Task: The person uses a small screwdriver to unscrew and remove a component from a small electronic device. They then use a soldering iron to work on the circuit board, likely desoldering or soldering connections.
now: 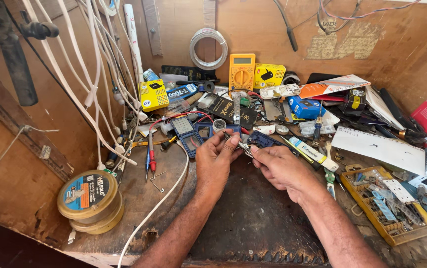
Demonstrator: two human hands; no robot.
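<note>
Pinching a small metal part point(244, 146) btwn them, both hands meet over the dark middle of the bench point(253, 218). Left hand point(215, 163): grip closed, thumb and forefinger tips on the part's left end. Right hand point(279, 167): grip closed too, fingers curled round the part's right end; what the part is, cannot tell, too small. Part sits just in front of a blue phone housing point(262, 141), which lies touching the right hand's fingertips. Landmark = yellow multimeter point(242, 72), propped at the back wall. Directly below it, nearer the hands, a dark phone w/ keypad point(187, 134). Left of the multimeter, a yellow box point(153, 95); well left and down, at the bench's front corner, stacked solder-wire spools point(90, 201). Red probe point(150, 150) lies left of the left hand. Far right of the multimeter, a yellow parts tray point(389, 204).
</note>
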